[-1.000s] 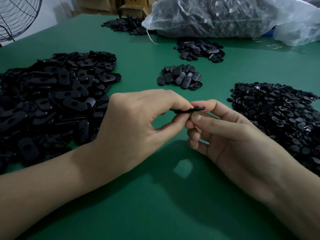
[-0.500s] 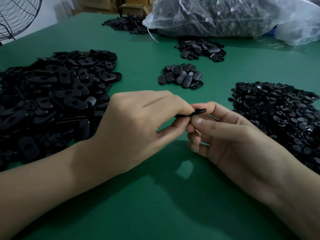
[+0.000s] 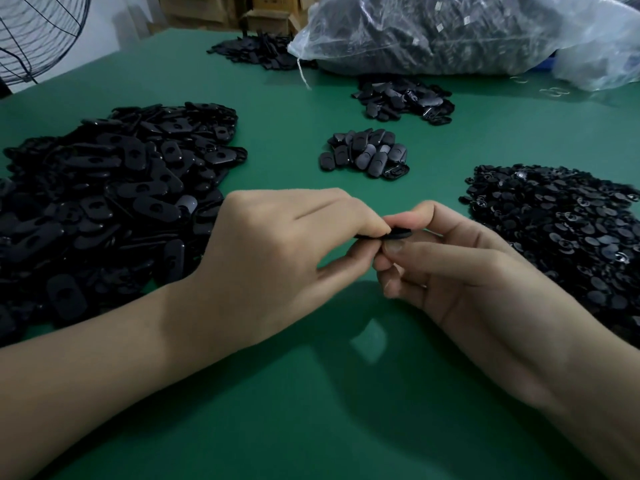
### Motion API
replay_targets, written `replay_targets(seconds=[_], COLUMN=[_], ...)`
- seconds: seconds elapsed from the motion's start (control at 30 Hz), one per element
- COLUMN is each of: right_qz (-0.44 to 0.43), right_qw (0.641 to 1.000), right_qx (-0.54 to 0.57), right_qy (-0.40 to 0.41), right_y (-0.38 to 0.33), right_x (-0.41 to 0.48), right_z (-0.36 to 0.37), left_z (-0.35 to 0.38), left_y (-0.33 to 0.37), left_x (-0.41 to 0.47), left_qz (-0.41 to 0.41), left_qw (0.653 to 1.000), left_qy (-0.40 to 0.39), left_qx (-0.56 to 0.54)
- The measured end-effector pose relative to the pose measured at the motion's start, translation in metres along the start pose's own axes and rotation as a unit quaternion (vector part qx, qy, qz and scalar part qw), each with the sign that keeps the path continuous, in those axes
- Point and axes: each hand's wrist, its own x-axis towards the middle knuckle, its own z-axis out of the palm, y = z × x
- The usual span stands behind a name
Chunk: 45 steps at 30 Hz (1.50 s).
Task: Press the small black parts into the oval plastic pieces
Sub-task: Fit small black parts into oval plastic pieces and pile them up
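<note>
Our two hands meet over the middle of the green table (image 3: 311,420), both clamped on one oval piece (image 3: 398,234), which we hold edge-on, just above the tabletop. Our left hand (image 3: 277,258) pinches its left end between curled fingers on top and the thumb underneath. Our right hand (image 3: 467,275) pinches the right end, thumb below and forefinger over it, the other fingers curled beneath. We cannot tell whether a small black part already sits in the piece, since our fingertips cover its middle.

To our left lies a large pile of oval pieces (image 3: 104,188), many showing a round hole or dimple. To our right lies a pile of small black parts (image 3: 561,233), close to our right wrist. Beyond our hands sits a small heap (image 3: 367,154) of oval pieces, and farther back another heap (image 3: 405,98). A third, flatter spread (image 3: 263,51) lies at the far edge, beside a big clear plastic bag (image 3: 433,32) stuffed with dark parts. A wire fan guard (image 3: 38,32) stands at the far left, with cardboard boxes (image 3: 266,19) behind the table.
</note>
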Motion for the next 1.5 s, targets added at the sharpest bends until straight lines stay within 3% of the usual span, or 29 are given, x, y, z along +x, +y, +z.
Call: replay_targets(seconds=[0.1, 0.3, 0.53, 0.73, 0.9, 1.07, 1.2, 1.33, 1.5], right_qz=[-0.073, -0.165, -0.170, -0.135, -0.115, -0.109, -0.167, -0.154, -0.134], right_qw=[0.991, 0.930, 0.907, 0.928, 0.935, 0.937, 0.844, 0.729, 0.666], right_qx=[-0.099, -0.321, -0.374, -0.330, -0.322, -0.313, -0.487, -0.648, -0.713], right_qy=[0.045, 0.076, 0.088, 0.104, 0.097, 0.107, 0.149, 0.157, 0.172], right_y=[0.001, 0.001, 0.000, 0.001, 0.002, -0.003, -0.005, -0.006, -0.011], right_x=[0.000, 0.001, 0.003, 0.007, 0.008, 0.010, 0.009, 0.009, 0.006], right_z=[0.001, 0.000, -0.003, -0.010, -0.012, -0.015, -0.020, -0.024, -0.028], left_z=[0.004, 0.008, 0.014, 0.007, 0.000, 0.002, 0.030, 0.077, 0.112], left_y=[-0.007, -0.008, -0.014, -0.018, -0.023, -0.052, -0.094, -0.123, -0.134], left_x=[-0.002, 0.002, 0.000, 0.009, 0.025, 0.053, 0.078, 0.087, 0.088], left_qz=[-0.113, -0.239, -0.327, -0.249, -0.177, -0.174, -0.248, -0.311, -0.372], left_qw=[0.991, 0.946, 0.887, 0.932, 0.935, 0.942, 0.940, 0.924, 0.900], left_qy=[-0.018, -0.066, -0.098, -0.149, -0.235, -0.247, -0.219, -0.217, -0.222], left_qx=[-0.069, -0.207, -0.311, -0.217, -0.200, -0.143, -0.088, -0.051, -0.050])
